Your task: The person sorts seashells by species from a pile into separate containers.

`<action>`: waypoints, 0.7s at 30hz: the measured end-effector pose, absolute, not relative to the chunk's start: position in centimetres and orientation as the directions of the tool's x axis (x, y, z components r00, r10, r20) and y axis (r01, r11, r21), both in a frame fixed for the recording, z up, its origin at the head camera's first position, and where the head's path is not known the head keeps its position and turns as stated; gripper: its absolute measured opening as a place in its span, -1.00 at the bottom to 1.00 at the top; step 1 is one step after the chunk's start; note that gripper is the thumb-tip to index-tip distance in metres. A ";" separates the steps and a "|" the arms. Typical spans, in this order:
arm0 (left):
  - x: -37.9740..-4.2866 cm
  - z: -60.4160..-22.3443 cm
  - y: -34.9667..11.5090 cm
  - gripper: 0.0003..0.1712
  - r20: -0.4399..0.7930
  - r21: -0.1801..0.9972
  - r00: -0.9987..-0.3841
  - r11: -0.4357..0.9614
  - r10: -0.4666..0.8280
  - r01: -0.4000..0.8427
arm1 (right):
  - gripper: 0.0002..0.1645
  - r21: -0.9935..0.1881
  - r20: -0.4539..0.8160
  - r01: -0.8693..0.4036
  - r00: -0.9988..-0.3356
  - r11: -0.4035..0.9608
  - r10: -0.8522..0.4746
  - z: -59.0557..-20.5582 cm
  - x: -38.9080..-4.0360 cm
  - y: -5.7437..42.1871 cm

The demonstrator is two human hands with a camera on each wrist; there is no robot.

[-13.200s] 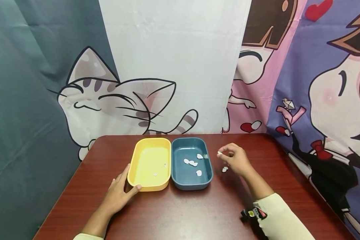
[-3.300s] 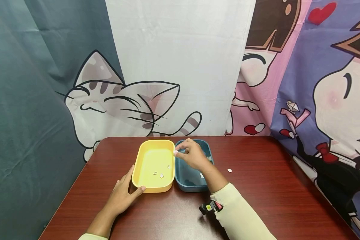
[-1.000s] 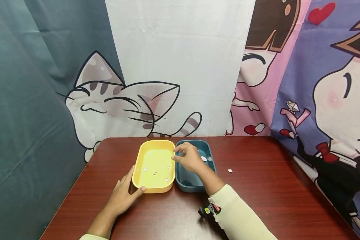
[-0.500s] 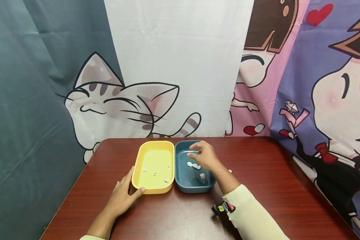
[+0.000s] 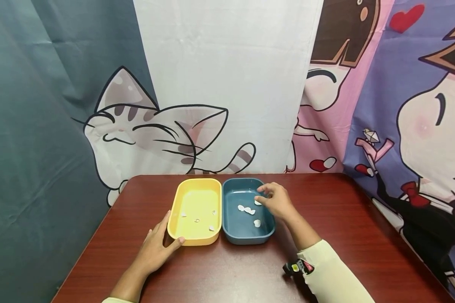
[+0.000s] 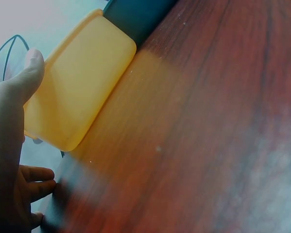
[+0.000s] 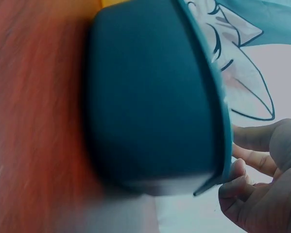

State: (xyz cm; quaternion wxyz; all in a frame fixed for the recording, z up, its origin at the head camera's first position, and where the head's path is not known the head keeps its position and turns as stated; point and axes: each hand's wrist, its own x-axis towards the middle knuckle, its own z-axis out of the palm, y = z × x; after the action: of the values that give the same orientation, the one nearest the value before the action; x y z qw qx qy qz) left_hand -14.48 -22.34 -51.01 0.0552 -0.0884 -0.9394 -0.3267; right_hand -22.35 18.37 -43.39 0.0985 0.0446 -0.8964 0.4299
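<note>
My left hand (image 5: 154, 248) rests at the near left corner of the yellow tray (image 5: 194, 241), its thumb along the front rim and its fingers, fairly straight, along the left side. In the left wrist view the thumb (image 6: 32, 73) lies against the tray's wall. My right hand (image 5: 278, 203) is over the right rim of the blue tray (image 5: 246, 240), with thumb and forefinger apart and nothing between them. Just below its fingertips lies a white piece (image 5: 258, 203). A row of small white shell-like pieces (image 5: 246, 209) and a separate white piece (image 5: 257, 223) lie in the blue tray.
Several small pale pieces (image 5: 211, 228) lie scattered in the yellow tray. Both trays stand side by side on the reddish-brown table (image 5: 227, 273). A printed cartoon curtain (image 5: 220, 84) hangs behind the table. A small black device (image 5: 298, 267) is on my right wrist.
A small piece earlier pinched in my right hand is gone from it, and the yellow tray holds more pieces. The emptied right hand has moved rightward across the blue tray; the left stays put.
</note>
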 end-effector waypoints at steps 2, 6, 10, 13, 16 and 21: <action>-14.4 -51.0 -22.3 0.18 0.159 0.606 -0.979 0.770 0.129 0.200 | -0.69 -0.763 0.215 -0.160 -0.976 0.627 0.013 -43.8 -22.2 19.0; -14.3 -51.0 -22.3 0.17 0.161 0.608 -0.979 0.768 0.127 0.200 | -0.70 -0.766 0.222 -0.159 -0.975 0.622 0.023 -44.5 -22.0 20.1; -14.4 -51.0 -22.5 0.17 0.172 0.610 -0.977 0.764 0.130 0.209 | -0.74 -0.757 0.224 -0.159 -0.974 0.634 0.024 -44.8 -21.9 21.1; -14.4 -51.2 -22.5 0.18 0.177 0.612 -0.976 0.763 0.128 0.211 | -0.75 -0.737 0.221 -0.148 -0.975 0.660 0.028 -45.1 -21.8 22.0; -14.4 -51.3 -22.4 0.18 0.182 0.614 -0.975 0.760 0.126 0.213 | -0.73 -0.715 0.219 -0.145 -0.976 0.684 0.022 -45.2 -21.7 23.0; -14.5 -51.3 -22.3 0.17 0.195 0.608 -0.973 0.763 0.128 0.222 | -0.70 -0.704 0.189 -0.118 -0.982 0.701 0.024 -45.4 -21.3 24.8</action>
State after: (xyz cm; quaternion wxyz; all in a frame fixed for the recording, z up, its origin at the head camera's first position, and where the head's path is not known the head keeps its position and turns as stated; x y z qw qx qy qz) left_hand -14.51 -22.30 -51.25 0.0710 -0.0933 -0.9361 -0.3317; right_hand -21.35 24.80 -45.43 0.0920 0.0258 -0.9175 0.3860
